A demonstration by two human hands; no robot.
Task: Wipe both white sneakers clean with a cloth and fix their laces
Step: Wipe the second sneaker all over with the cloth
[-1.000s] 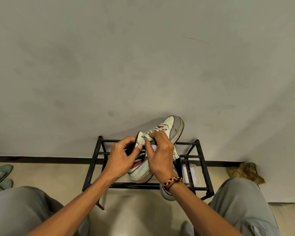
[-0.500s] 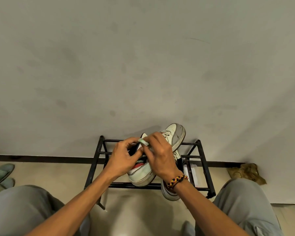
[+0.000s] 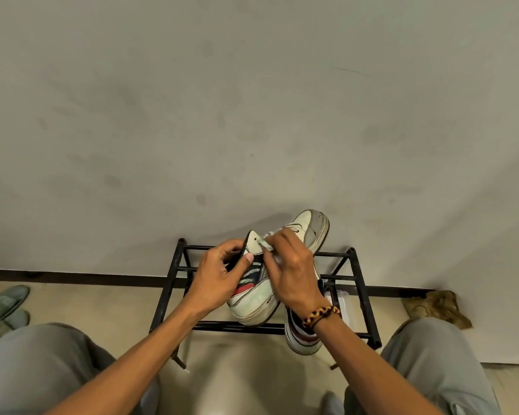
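Head view, centre frame: the white sneaker has tipped back up from half a second ago, toe toward the wall. Left hand grips its collar; right hand pinches the lace at the top eyelet, so lacing continues.

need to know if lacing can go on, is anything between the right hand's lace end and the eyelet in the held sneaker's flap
Nothing visible. The right hand pinches the lace end right beside the eyelet, while the left hand holds the sneaker.
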